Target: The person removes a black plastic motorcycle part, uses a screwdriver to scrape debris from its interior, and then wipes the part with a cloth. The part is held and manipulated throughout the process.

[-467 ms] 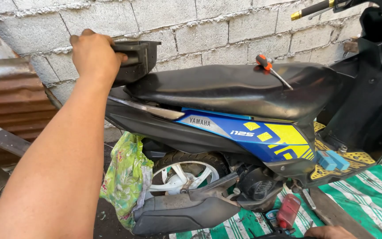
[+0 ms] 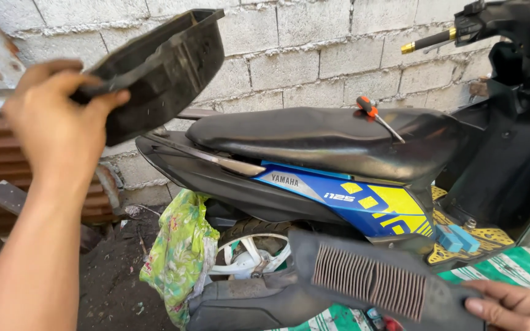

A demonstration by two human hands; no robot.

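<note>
A black plastic cover (image 2: pixel 161 67), gripped at its edge by the left hand (image 2: pixel 56 125), is held clear above the scooter's (image 2: pixel 338 184) tail. Below the seat (image 2: pixel 320 138), the right hand (image 2: pixel 510 306) clasps a ribbed filter panel (image 2: pixel 369 279). A screwdriver (image 2: pixel 376 116) rests on the seat; both parts appear detached, neither set down.

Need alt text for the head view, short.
A person's left hand lifts a black plastic tray-shaped part above the rear of a blue-and-yellow scooter parked by a block wall, while the right hand holds a black cover with a pleated filter low in front. An orange-handled screwdriver lies on the black seat.
</note>
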